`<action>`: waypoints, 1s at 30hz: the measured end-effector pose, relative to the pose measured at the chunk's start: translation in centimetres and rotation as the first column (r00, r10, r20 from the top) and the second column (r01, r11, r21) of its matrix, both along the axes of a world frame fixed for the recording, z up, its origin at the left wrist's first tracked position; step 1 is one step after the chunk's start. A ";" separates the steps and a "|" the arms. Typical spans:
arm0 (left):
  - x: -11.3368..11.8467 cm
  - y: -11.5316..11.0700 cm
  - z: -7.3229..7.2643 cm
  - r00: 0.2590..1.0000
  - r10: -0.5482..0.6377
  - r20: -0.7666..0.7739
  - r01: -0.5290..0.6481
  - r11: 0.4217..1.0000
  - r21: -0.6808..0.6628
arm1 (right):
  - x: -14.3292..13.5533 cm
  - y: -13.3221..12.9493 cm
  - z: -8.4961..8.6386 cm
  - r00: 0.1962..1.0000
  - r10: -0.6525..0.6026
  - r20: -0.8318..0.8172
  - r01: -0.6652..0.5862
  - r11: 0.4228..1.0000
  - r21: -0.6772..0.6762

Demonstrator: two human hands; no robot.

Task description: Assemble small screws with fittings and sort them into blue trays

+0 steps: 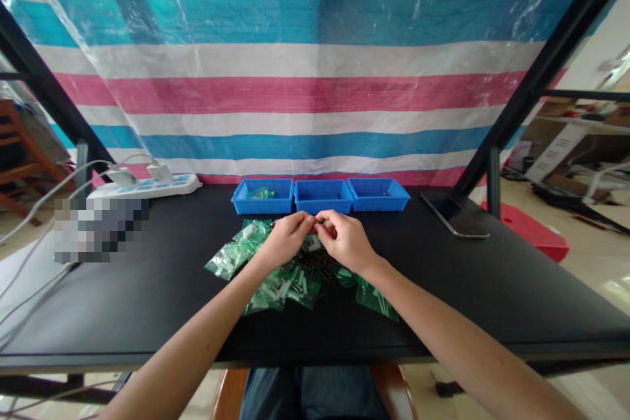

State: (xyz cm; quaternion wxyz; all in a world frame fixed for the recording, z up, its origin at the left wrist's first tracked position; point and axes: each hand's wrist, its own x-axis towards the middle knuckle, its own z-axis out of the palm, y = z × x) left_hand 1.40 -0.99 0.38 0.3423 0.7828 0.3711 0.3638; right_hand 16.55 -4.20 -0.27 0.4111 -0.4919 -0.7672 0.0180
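My left hand [284,237] and my right hand [345,240] meet above the middle of the black table, fingertips pinched close together. Between them is something small and dark that I cannot make out. Below lies a heap of dark, thin metal pieces that look like screws [322,267], partly covered by my hands. Several green-tinted clear plastic bags [227,260] with pale pieces inside surround the heap to the left and in front. Another green bag [377,300] lies under my right wrist.
Behind my hands, three blue trays stand in a row: the left tray [263,206] holds a green bag, while the middle tray [323,205] and right tray [378,204] hold small bits. A phone [455,215] lies right. A power strip [184,186] with cables is left.
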 end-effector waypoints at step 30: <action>-0.3 -0.1 0.3 0.999 -0.006 0.038 0.008 0.999 -0.045 | 0.1 0.1 -0.1 0.999 0.013 -0.046 -0.011 0.999 0.039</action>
